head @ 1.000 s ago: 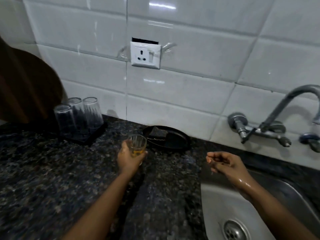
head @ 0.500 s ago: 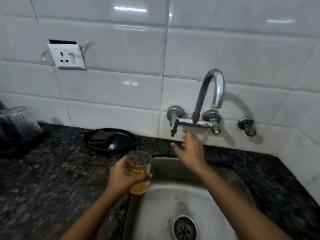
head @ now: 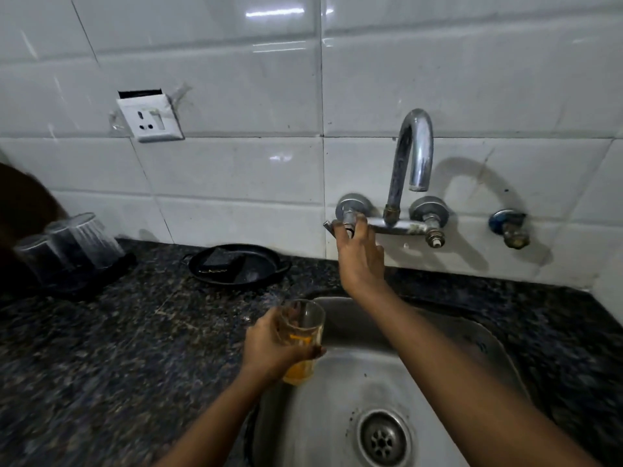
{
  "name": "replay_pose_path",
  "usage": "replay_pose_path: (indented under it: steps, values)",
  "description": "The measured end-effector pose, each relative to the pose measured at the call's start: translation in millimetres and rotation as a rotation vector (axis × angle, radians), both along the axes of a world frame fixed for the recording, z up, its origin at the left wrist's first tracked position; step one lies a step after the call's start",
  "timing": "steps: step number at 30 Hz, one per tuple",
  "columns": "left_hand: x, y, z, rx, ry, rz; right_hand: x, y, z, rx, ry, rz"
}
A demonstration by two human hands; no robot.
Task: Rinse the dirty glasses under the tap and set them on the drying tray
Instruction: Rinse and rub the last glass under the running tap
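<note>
My left hand (head: 269, 348) grips a clear glass (head: 303, 335) with some orange liquid in its bottom, upright over the left rim of the steel sink (head: 465, 338). My right hand (head: 359, 254) reaches up to the wall tap (head: 413, 153) and its fingers curl round the tap's left handle (head: 347, 219). No water runs from the spout. At the far left, upturned clean glasses (head: 81, 244) stand on a dark drying tray (head: 111, 274).
A black pan (head: 266, 264) holding a dark sponge sits on the granite counter (head: 118, 348) behind the sink. A second small valve (head: 510, 227) sticks out of the tiled wall to the right. A wall socket (head: 150, 119) is above the counter. The sink drain (head: 382, 438) lies below.
My right hand has risen from in front of the tap and taken hold of its left handle. My left hand with the glass has shifted slightly right toward the sink.
</note>
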State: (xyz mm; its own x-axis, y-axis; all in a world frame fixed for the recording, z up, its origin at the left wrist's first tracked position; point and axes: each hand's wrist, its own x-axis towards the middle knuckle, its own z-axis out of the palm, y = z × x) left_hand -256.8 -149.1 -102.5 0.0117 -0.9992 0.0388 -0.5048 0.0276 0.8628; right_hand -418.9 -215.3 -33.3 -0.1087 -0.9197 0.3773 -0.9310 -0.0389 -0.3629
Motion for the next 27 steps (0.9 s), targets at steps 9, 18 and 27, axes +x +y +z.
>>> replay_pose_path:
  steps: [9, 18, 27]
  values:
    - [-44, 13, -36, 0.123, -0.022, -0.145, -48, 108, -55, 0.206, -0.409, -0.043]
    - [-89, 39, -67, 0.315, 0.128, -0.234, -79, 169, -108, 0.706, -0.304, -0.144]
    - [-95, 43, -37, 0.453, 0.396, -0.503, -60, 182, -123, 0.589, -0.766, -0.135]
